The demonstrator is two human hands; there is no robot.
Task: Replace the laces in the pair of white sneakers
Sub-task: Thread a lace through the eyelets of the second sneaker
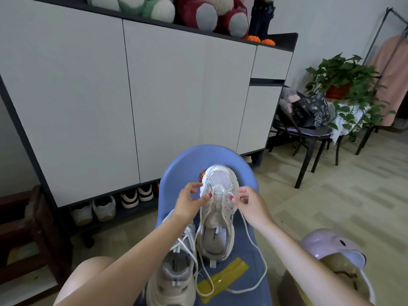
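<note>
Both hands work low eyelets: our left hand [191, 203] and right hand [249, 205] each pinch the lace [254, 244], steadying the sneaker [217, 215] on the blue seat [185, 164].

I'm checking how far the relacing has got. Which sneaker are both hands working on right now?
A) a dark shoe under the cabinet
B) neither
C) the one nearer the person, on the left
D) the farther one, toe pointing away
D: the left hand and right hand pinch the white lace at the front eyelets of the farther sneaker; the nearer sneaker lies untouched.
</note>
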